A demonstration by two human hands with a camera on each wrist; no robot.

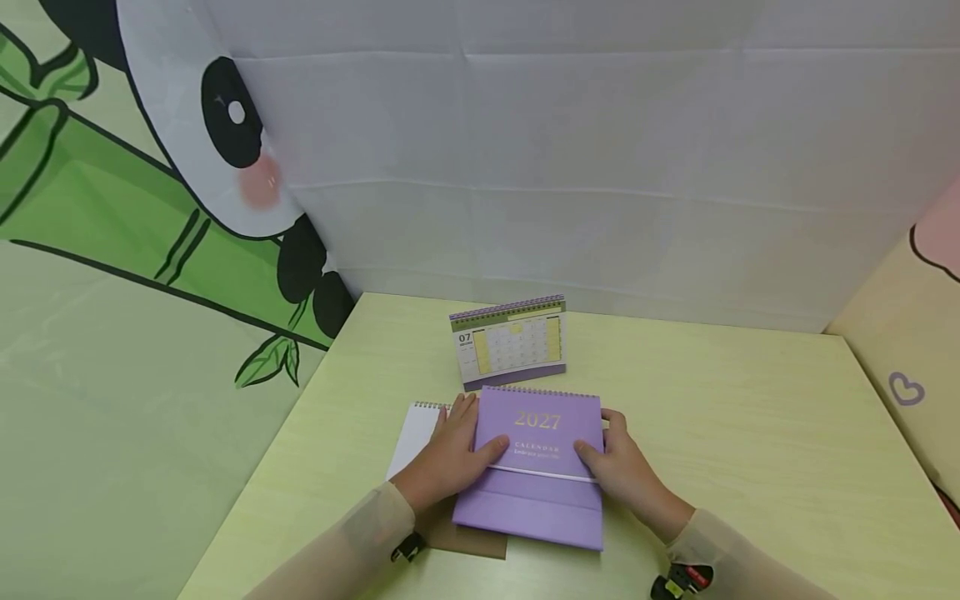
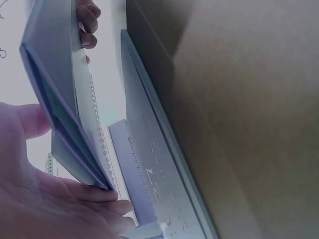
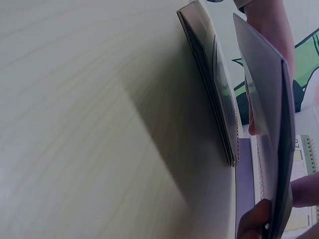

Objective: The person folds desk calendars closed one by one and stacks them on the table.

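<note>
A purple 2027 desk calendar with a spiral top is held between both hands, raised off the table in the wrist views. My left hand grips its left edge, thumb on the cover and fingers behind. On the right edge, my right hand pinches it, thumb in front. Partly hidden beneath lies a white spiral-bound calendar with a brown base. Just behind stands an open desk calendar showing a 07 page with a yellow grid.
The pale wooden table extends to both sides. A white cloth backdrop rises behind it. Printed panels flank it, with a panda and bamboo on the left and a heart on the right.
</note>
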